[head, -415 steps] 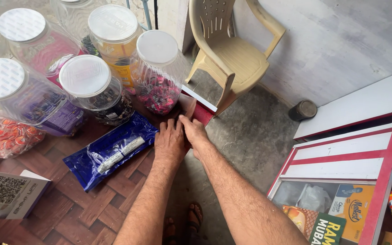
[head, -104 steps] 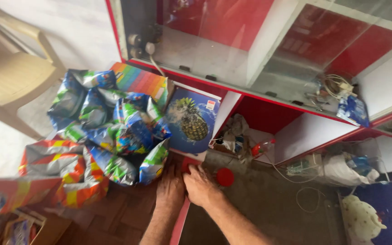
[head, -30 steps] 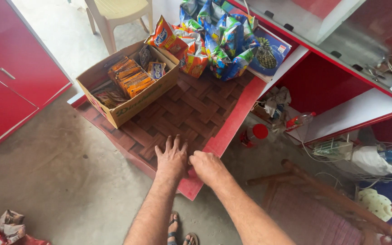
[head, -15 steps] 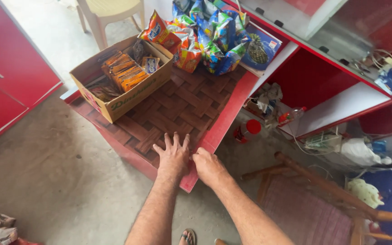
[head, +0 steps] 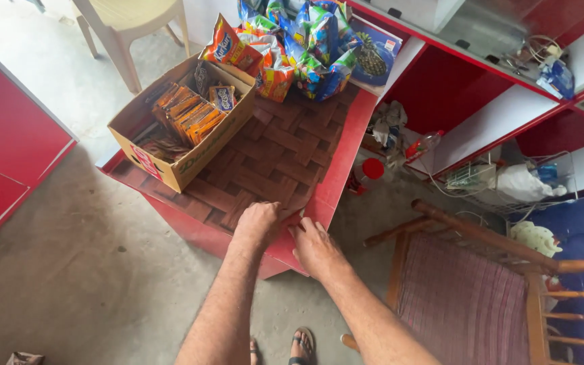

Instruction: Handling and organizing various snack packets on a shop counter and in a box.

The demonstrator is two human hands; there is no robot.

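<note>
A brown woven-pattern sheet (head: 272, 152) covers the top of a low red table (head: 343, 159). My left hand (head: 257, 222) rests at the sheet's near corner with its fingers curled over the edge. Right beside it, my right hand (head: 315, 245) lies on the table's red rim, its fingertips pinching the same corner of the sheet. Both forearms reach in from the bottom of the view. My sandalled feet (head: 292, 346) show on the concrete floor below.
An open cardboard box (head: 144, 143) of snack packets stands on the table's left side, with a heap of colourful snack bags (head: 292, 47) at the far end. A wooden chair (head: 468, 297) stands at right, a plastic chair (head: 130, 23) behind, and red shelves (head: 481, 108) and a red-capped bottle (head: 366, 172) are nearby.
My left hand's fingers were spread flat on the sheet; now they are curled at its corner. My right hand has closed in on the same corner. The view has shifted slightly.
</note>
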